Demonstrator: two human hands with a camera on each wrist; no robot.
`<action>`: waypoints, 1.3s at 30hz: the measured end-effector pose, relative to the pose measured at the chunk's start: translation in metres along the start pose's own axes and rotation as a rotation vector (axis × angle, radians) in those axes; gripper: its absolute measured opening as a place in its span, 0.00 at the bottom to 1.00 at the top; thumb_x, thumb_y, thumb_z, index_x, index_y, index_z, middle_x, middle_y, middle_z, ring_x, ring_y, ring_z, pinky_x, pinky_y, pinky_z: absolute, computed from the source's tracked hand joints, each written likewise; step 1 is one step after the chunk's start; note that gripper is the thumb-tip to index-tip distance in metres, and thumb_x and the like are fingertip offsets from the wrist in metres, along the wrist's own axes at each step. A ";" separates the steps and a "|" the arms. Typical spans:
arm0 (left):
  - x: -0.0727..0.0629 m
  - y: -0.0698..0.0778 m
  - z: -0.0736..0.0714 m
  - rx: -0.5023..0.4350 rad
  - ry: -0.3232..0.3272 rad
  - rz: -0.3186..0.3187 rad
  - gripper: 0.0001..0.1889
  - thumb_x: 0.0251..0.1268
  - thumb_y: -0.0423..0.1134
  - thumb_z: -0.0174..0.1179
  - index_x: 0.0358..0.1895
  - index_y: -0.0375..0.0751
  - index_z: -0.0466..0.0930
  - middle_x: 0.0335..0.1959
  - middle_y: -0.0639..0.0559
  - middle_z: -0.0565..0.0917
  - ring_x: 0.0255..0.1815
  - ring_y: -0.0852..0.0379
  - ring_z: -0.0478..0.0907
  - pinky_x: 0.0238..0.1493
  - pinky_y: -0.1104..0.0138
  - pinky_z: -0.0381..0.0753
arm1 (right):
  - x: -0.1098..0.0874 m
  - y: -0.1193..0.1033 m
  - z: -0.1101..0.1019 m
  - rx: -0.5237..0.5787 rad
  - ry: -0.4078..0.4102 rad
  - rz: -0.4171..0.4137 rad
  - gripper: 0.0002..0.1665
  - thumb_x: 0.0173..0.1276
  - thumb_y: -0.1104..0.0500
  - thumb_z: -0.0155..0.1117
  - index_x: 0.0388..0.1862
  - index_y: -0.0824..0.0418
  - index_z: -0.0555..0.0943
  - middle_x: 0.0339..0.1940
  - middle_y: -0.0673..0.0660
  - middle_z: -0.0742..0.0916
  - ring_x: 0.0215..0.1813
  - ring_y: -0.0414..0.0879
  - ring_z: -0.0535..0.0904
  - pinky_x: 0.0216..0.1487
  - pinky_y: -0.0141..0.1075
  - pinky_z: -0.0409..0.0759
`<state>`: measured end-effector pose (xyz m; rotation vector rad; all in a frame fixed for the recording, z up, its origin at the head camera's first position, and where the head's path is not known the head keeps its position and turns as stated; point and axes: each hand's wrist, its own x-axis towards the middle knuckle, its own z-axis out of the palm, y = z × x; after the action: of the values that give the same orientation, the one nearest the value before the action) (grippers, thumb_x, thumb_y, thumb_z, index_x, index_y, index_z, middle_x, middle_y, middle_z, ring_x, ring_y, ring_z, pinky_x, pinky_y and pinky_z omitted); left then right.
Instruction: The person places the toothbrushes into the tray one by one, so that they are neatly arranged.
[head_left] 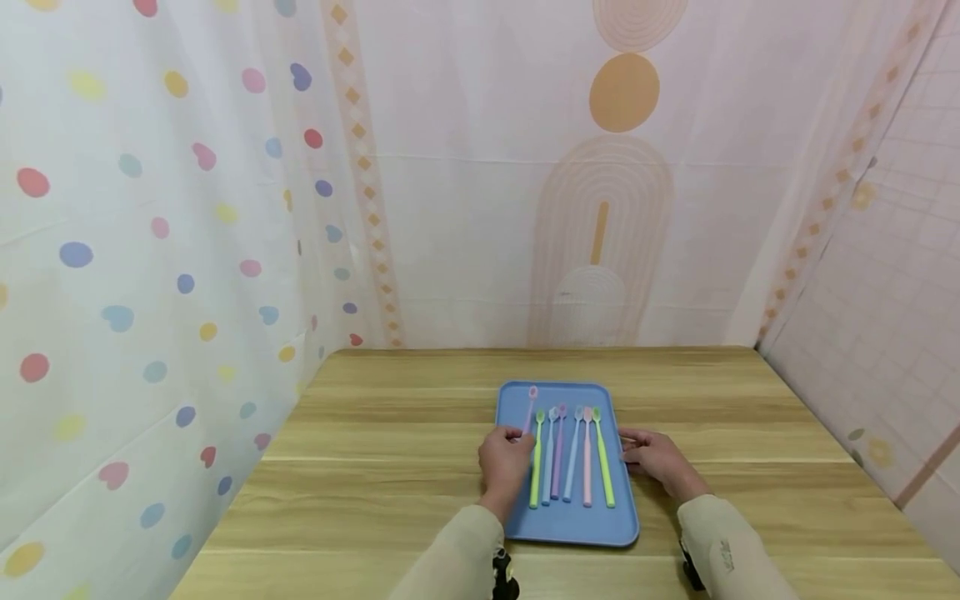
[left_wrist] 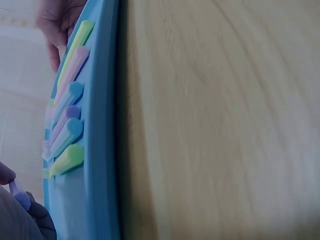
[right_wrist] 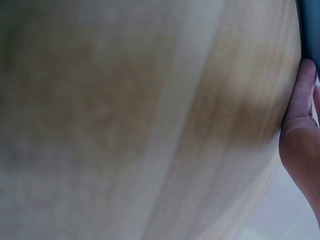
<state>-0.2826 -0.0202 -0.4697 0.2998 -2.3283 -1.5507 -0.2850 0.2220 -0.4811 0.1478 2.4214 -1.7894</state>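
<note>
A blue tray [head_left: 570,527] lies on the table with several toothbrushes on it, side by side with their heads toward the far end. From left to right come a green toothbrush [head_left: 536,475], blue and purple ones, a pink toothbrush [head_left: 587,467] and another green one [head_left: 604,467]. Over the tray's left side, my left hand [head_left: 505,460] pinches a pale pink-lilac toothbrush [head_left: 528,415]; its handle end [left_wrist: 21,197] pokes out between the fingers in the left wrist view. My right hand [head_left: 660,460] touches the tray's right rim, fingers extended.
The wooden table [head_left: 375,467] extends around the tray on all sides. A patterned curtain [head_left: 465,250] hangs behind the far edge, a dotted curtain [head_left: 150,333] on the left, and a pale checked one [head_left: 892,292] on the right.
</note>
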 end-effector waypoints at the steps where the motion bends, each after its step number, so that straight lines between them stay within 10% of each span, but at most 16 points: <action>1: -0.001 0.000 0.002 0.000 0.007 -0.007 0.04 0.51 0.33 0.67 0.30 0.36 0.84 0.23 0.52 0.79 0.25 0.55 0.74 0.29 0.63 0.75 | 0.000 0.000 0.000 0.001 0.001 0.000 0.31 0.66 0.73 0.60 0.68 0.76 0.69 0.51 0.68 0.83 0.48 0.50 0.81 0.48 0.43 0.82; 16: -0.012 -0.007 0.013 0.022 0.103 -0.037 0.04 0.52 0.32 0.68 0.29 0.37 0.84 0.23 0.50 0.81 0.23 0.54 0.76 0.28 0.58 0.77 | -0.001 0.000 0.001 0.009 0.011 0.009 0.31 0.65 0.74 0.59 0.68 0.76 0.69 0.51 0.68 0.82 0.47 0.50 0.80 0.47 0.42 0.83; 39: -0.012 -0.004 0.009 0.249 0.055 -0.053 0.04 0.52 0.32 0.67 0.24 0.37 0.82 0.20 0.50 0.79 0.22 0.52 0.75 0.24 0.57 0.74 | -0.002 -0.002 0.002 0.004 0.004 0.001 0.30 0.65 0.75 0.58 0.67 0.78 0.68 0.51 0.69 0.82 0.47 0.51 0.80 0.48 0.43 0.82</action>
<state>-0.2748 -0.0099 -0.4781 0.4614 -2.4892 -1.2568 -0.2832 0.2197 -0.4794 0.1535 2.4206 -1.7955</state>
